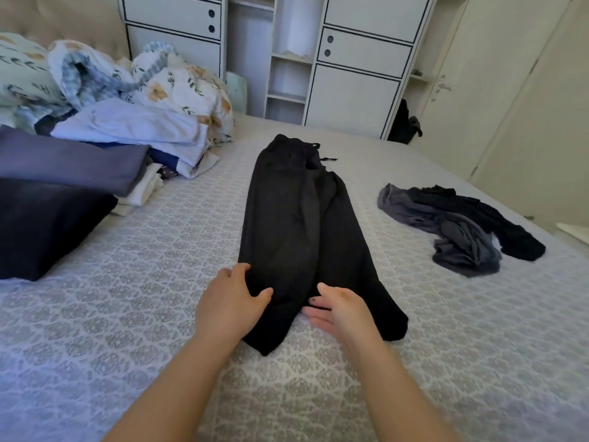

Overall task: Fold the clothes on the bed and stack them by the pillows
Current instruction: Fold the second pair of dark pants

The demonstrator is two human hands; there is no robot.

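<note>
A pair of soft black trousers (299, 224) is lying lengthwise in the middle of the bed (143, 282), legs laid one over the other, the drawstring waist pointing toward the white wardrobe (350, 90) and the tapered cuffs toward the person. The left hand (231, 298) is resting on the near left leg, fingers spread and lightly bent, thumb pressing the matte cloth. The right hand (334, 309) is lying beside the inner cuff, fingers straight and slipping under the fabric edge, gripping nothing. The bedspread is showing a quilted grey medallion pattern. At the left, folded navy and slate pieces (63, 186) are sitting stacked near a crumpled floral duvet (143, 81). At the right, a rumpled grey-and-black garment (462, 228) is lying well apart from the trousers.
</note>
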